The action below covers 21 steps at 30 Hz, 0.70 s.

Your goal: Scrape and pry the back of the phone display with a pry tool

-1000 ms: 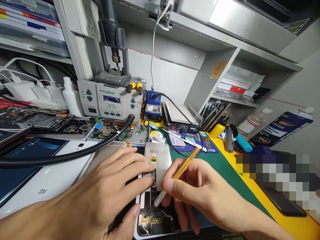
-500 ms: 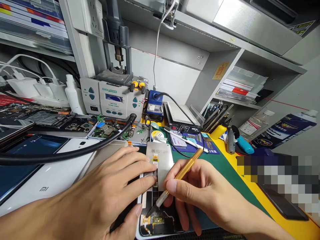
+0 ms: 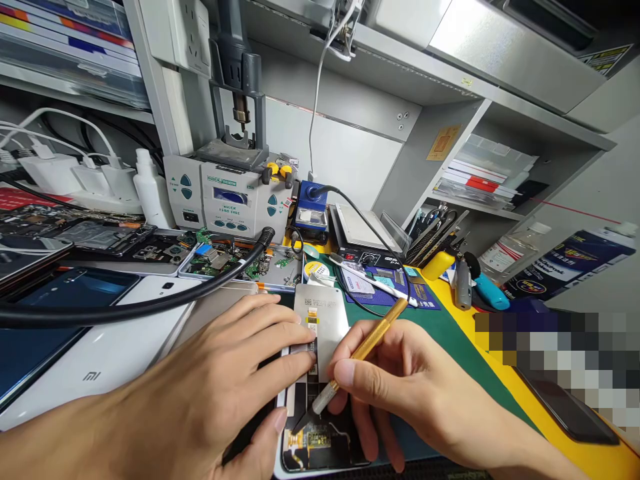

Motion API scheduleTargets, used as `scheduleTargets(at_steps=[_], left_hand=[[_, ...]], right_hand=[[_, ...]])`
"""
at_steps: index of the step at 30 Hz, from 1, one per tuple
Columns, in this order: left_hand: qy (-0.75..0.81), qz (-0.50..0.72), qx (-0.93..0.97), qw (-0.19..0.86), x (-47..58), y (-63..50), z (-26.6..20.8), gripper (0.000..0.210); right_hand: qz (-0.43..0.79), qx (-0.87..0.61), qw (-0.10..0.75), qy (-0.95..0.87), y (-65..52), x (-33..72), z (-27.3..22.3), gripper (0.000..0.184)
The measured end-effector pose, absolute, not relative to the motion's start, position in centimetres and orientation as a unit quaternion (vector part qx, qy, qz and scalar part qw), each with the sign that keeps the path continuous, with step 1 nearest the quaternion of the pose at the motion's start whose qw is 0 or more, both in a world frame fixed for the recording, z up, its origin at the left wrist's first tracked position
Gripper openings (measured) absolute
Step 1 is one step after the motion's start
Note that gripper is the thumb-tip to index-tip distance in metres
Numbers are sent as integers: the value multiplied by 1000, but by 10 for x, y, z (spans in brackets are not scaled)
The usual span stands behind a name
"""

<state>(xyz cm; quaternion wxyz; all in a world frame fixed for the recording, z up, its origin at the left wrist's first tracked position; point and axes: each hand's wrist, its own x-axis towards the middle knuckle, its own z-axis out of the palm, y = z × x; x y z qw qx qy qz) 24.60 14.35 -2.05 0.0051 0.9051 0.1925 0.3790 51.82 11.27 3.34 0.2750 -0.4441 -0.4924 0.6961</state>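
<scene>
A phone screen panel [image 3: 327, 320] lies back side up at the bottom centre, with a silver metal plate, black film and a flex cable [image 3: 313, 327] along it. My left hand [image 3: 215, 373] rests flat over its left side, fingers stretched and tips touching the panel near the cable. In my right hand [image 3: 395, 380] a craft knife [image 3: 373, 343] with a golden knurled handle is pinched between thumb and fingers. Its blade points down and left, to the copper-coloured contacts [image 3: 296, 440] at the panel's lower left. Whether the blade tip touches them I cannot tell.
White phone backs [image 3: 115, 360] and opened phones lie left. A black hose [image 3: 150, 313] crosses in front of the hot-air station [image 3: 227, 200]. Behind are a white brush [image 3: 370, 280] and a heating plate [image 3: 367, 230]. A dark phone [image 3: 565, 407] lies right on the yellow edge.
The whole view has shifted very slightly. Both hands, the knife and the panel keep their places relative to each other.
</scene>
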Motion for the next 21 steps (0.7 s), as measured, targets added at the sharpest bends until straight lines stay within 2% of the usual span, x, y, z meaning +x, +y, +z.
scheduleTargets(at_steps=[9,17,21], left_hand=[[190,387,902,24,247,144,-22,29],[204,411,888,-22,251,138,-24,31],[218,419,881,10,244,136,-39,27]], right_hand=[[690,-449,277,-496,114,518,35,57],[668,-483,326,-462,117,517,42,49],[669,-489,350,-436,121,518,40,43]])
